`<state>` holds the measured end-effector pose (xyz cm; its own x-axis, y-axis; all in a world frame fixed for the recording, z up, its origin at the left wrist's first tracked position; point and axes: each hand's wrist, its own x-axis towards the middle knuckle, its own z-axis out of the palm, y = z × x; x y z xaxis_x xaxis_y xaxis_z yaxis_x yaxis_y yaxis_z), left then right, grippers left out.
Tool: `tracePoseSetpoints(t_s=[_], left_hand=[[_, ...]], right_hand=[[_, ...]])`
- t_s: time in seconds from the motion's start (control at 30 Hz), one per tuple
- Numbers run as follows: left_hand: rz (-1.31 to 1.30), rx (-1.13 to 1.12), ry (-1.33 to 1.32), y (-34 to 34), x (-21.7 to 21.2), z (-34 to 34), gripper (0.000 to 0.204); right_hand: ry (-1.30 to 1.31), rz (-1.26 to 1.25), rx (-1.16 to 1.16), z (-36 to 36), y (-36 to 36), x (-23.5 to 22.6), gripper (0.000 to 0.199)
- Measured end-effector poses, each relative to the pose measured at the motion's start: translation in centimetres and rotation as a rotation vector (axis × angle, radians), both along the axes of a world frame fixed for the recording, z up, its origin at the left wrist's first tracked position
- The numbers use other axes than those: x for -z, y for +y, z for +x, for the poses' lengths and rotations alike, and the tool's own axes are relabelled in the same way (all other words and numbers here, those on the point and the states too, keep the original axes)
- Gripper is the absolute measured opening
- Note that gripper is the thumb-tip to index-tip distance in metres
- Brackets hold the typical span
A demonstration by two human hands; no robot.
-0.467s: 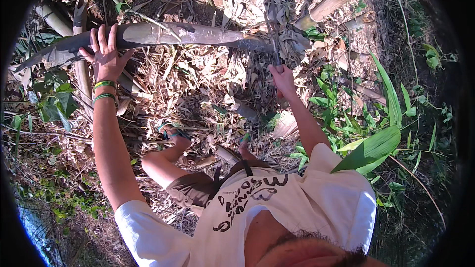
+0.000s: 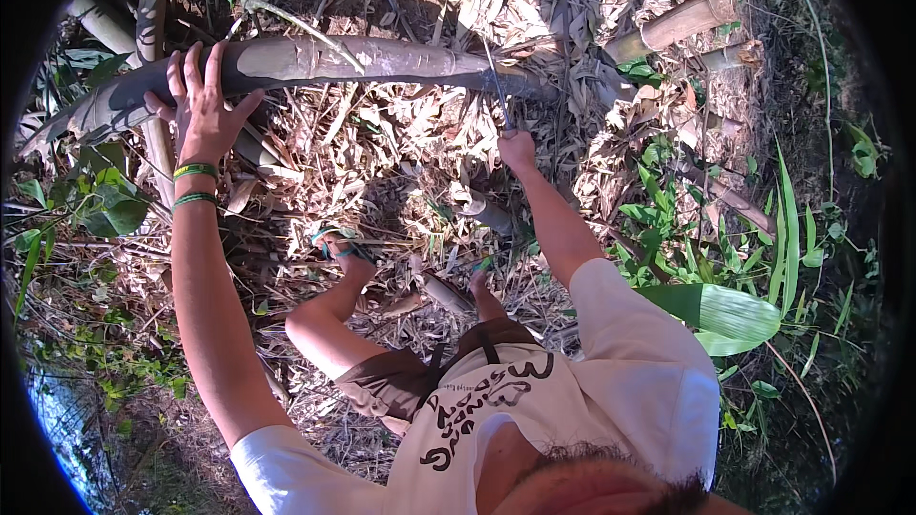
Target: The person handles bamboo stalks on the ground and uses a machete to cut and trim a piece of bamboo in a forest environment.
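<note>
A thick grey-brown bamboo pole (image 2: 382, 59) lies crosswise ahead of me, its tapering left end dark and ragged. My left hand (image 2: 203, 100) presses on it near that end, fingers spread and palm down. With my right hand (image 2: 516, 150) I grip a machete (image 2: 497, 81) by its handle, which my fist mostly hides. Its narrow blade shows almost edge-on, pointing away from me and crossing the pole near the right end. Whether the blade touches or cuts into the pole I cannot tell.
Cut bamboo stumps (image 2: 687, 21) stand at the far right. A thin branch (image 2: 286, 30) lies over the pole. Dry leaves (image 2: 382, 153) cover the ground around my sandalled feet (image 2: 336, 240). Broad green leaves (image 2: 716, 313) reach in beside my right arm, and leafy vines (image 2: 114, 210) grow at left.
My right hand and the machete have shifted left and slightly nearer me, with the blade now leaning left. My left hand stays on the pole. The view has shifted a little.
</note>
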<state>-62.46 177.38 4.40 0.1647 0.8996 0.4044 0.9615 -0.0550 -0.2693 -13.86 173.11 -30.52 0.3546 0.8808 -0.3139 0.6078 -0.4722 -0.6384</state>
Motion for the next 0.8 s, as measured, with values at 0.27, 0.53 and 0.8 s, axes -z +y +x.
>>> tracePoseSetpoints(t_s=[0.27, 0.53, 0.8], left_hand=[[-0.068, -0.088, -0.006, -1.3, -0.5, -3.1, 0.100], [-0.074, -0.067, 0.020, -1.1, -0.3, -3.4, 0.102], [-0.169, -0.095, 0.080, -0.7, 0.9, -2.4, 0.099]], right_hand=[[0.328, 0.068, -0.143, -2.3, 4.2, -14.1, 0.045], [0.636, 0.982, -0.104, -2.3, 10.8, -46.5, 0.029], [0.009, 0.008, -0.103, 0.1, 0.0, -2.7, 0.024]])
